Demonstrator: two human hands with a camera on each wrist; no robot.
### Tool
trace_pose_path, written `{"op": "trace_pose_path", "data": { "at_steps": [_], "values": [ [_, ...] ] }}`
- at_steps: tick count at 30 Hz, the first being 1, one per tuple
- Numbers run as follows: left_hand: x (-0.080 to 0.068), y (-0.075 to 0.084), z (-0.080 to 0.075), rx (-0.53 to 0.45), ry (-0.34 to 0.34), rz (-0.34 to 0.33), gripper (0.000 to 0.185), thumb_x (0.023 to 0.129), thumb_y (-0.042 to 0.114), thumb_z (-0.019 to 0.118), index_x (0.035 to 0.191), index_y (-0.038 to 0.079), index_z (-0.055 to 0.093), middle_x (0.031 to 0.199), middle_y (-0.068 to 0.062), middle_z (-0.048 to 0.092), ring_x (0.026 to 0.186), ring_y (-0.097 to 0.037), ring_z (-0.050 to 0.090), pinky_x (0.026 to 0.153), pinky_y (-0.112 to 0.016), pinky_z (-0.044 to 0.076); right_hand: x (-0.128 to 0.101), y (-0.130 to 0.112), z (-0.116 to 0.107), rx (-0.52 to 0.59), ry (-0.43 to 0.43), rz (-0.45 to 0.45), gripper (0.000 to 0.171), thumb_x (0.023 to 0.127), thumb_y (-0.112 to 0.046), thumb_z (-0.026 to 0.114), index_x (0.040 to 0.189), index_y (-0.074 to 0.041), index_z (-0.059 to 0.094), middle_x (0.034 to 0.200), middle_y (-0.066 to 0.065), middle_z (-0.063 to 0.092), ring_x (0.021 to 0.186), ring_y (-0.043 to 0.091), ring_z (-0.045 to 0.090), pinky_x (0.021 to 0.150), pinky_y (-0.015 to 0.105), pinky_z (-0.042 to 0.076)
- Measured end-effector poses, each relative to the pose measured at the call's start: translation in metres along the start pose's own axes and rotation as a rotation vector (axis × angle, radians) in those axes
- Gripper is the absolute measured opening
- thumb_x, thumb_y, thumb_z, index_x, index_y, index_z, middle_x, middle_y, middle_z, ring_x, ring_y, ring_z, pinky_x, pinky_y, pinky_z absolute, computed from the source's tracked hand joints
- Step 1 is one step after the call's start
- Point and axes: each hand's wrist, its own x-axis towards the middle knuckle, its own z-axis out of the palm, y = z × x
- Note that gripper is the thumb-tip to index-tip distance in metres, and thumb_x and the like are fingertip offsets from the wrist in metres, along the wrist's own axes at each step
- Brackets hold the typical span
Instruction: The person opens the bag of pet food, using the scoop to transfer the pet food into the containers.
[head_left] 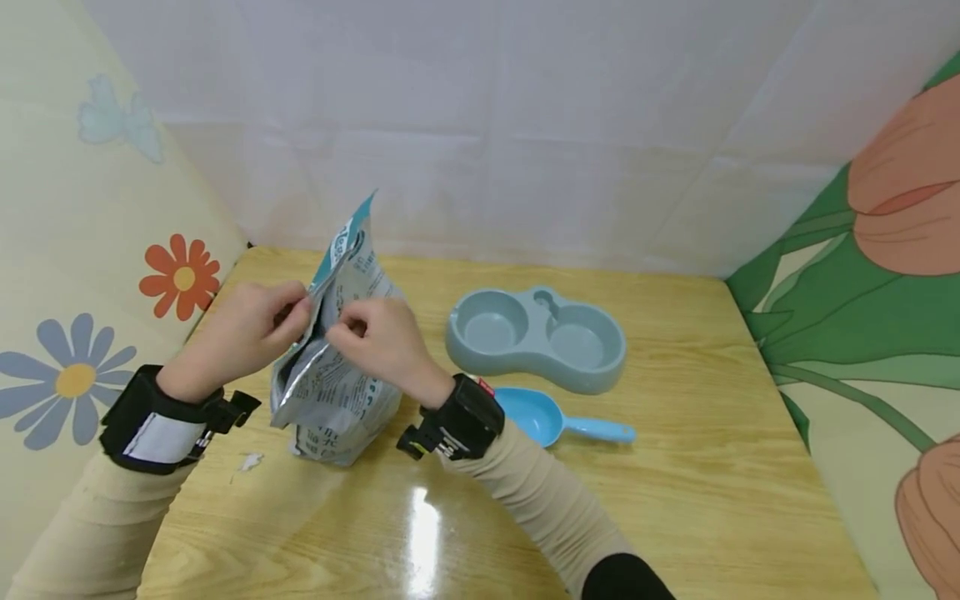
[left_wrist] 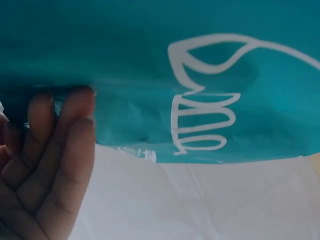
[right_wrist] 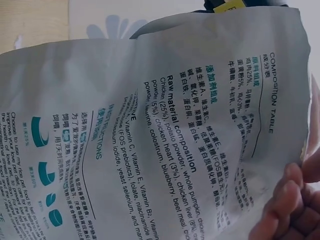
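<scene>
The bag (head_left: pixel 333 367) stands on the table (head_left: pixel 675 500), over at the left side and close to you. It is silver-grey with small print on it, and its top edge is teal with white letters. The top sticks up and leans toward 1 o'clock.

You hold the bag near its top with both hands. Your left hand (head_left: pixel 243 333) is at 9 o'clock from the top of the bag. Its fingers are curled and pinch the edge on that side. In the left wrist view your fingers (left_wrist: pixel 60 150) press on the teal part (left_wrist: pixel 200 75) of the bag. Your right hand (head_left: pixel 382 337) is at 3 o'clock from the top of the bag. Its fingers are bent and pinch the other edge. In the right wrist view your fingertips (right_wrist: pixel 285 200) sit at the low right corner, against the printed side of the bag (right_wrist: pixel 150 140). The two hands are very close together, with the bag's top between them.

A grey-blue double bowl (head_left: pixel 536 337) sits on the table at 3 o'clock from the bag, a little way off. A blue scoop (head_left: pixel 558 421) lies just in front of the bowl, at 4 o'clock from the bag. Its handle points to 3 o'clock, and your right wrist covers part of its cup.

A small white scrap (head_left: pixel 250 460) lies on the table at 8 o'clock from the bag, near your left wrist.
</scene>
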Motion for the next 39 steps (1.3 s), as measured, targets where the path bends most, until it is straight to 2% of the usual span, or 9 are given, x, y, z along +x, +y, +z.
{"op": "trace_pose_path", "data": {
  "at_steps": [3,5,10,16,21,27,31,34,39],
  "values": [
    [-0.003,0.000,0.000,-0.040,-0.029,-0.012,0.025,0.086,0.002,0.054,0.065,0.012,0.045,0.052,0.010,0.027,0.041,-0.002,0.026,0.041,-0.021,0.026,-0.001,0.000,0.000,0.005,-0.004,0.008,0.019,0.078,-0.004,0.053,0.060,-0.007,0.058,0.052,-0.001,0.047,0.044,0.006,0.038,0.044,0.015,0.028],
    [-0.007,0.000,-0.002,-0.076,-0.060,-0.009,0.022,0.086,0.003,0.057,0.068,0.012,0.048,0.053,0.012,0.035,0.043,-0.001,0.033,0.043,-0.020,0.031,-0.001,0.000,0.000,0.001,-0.012,0.022,0.018,0.079,-0.004,0.053,0.063,-0.007,0.060,0.053,-0.001,0.048,0.044,0.006,0.039,0.044,0.016,0.029],
    [-0.015,-0.001,-0.008,-0.092,-0.130,0.020,0.018,0.076,0.003,0.066,0.069,0.015,0.054,0.059,0.015,0.049,0.051,0.002,0.046,0.048,-0.021,0.041,0.002,-0.004,0.000,-0.030,-0.063,0.101,0.020,0.081,-0.011,0.055,0.062,-0.009,0.058,0.054,-0.002,0.048,0.045,0.007,0.039,0.045,0.016,0.030],
    [-0.016,0.000,-0.014,-0.062,-0.166,0.085,0.025,0.072,0.000,0.066,0.062,0.018,0.053,0.053,0.019,0.041,0.045,0.006,0.037,0.043,-0.018,0.036,0.007,-0.009,0.007,-0.034,-0.167,0.181,0.038,0.082,-0.015,0.055,0.051,-0.012,0.036,0.046,-0.005,0.029,0.039,0.006,0.027,0.042,0.017,0.022],
    [-0.017,0.005,-0.014,0.073,-0.107,0.127,0.033,0.068,-0.002,0.060,0.054,0.019,0.039,0.051,0.015,0.024,0.042,0.003,0.022,0.038,-0.017,0.022,0.007,-0.010,0.008,-0.014,-0.167,0.183,0.039,0.082,-0.010,0.054,0.049,-0.013,0.033,0.044,-0.006,0.027,0.037,0.005,0.025,0.039,0.016,0.020],
    [-0.019,0.013,-0.016,0.311,-0.052,0.059,0.035,0.064,-0.004,0.061,0.051,0.015,0.033,0.048,0.006,0.021,0.040,-0.007,0.020,0.040,-0.024,0.016,0.009,-0.013,0.005,-0.112,-0.187,0.202,0.039,0.083,-0.012,0.054,0.049,-0.013,0.035,0.043,-0.006,0.029,0.036,0.004,0.027,0.037,0.015,0.022],
    [-0.019,0.016,-0.020,0.405,-0.012,0.027,0.036,0.064,-0.002,0.058,0.049,0.014,0.029,0.048,0.004,0.018,0.038,-0.011,0.018,0.040,-0.025,0.013,0.010,-0.014,0.003,-0.160,-0.208,0.218,0.040,0.083,-0.013,0.054,0.048,-0.013,0.035,0.043,-0.006,0.030,0.036,0.004,0.029,0.037,0.015,0.022],
    [-0.019,0.015,-0.023,0.393,-0.036,-0.033,0.035,0.068,0.003,0.057,0.049,0.015,0.030,0.047,0.005,0.019,0.038,-0.011,0.018,0.040,-0.025,0.012,0.011,-0.013,0.001,-0.171,-0.216,0.219,0.041,0.083,-0.014,0.054,0.048,-0.013,0.035,0.042,-0.006,0.030,0.035,0.005,0.028,0.037,0.016,0.022],
    [-0.018,0.010,-0.025,0.261,-0.106,-0.097,0.024,0.076,0.012,0.060,0.057,0.014,0.045,0.047,0.008,0.028,0.040,-0.007,0.025,0.039,-0.025,0.020,0.015,-0.014,0.000,-0.183,-0.208,0.214,0.041,0.085,-0.018,0.054,0.048,-0.013,0.035,0.043,-0.006,0.027,0.035,0.005,0.026,0.038,0.016,0.020]
  ]
}}
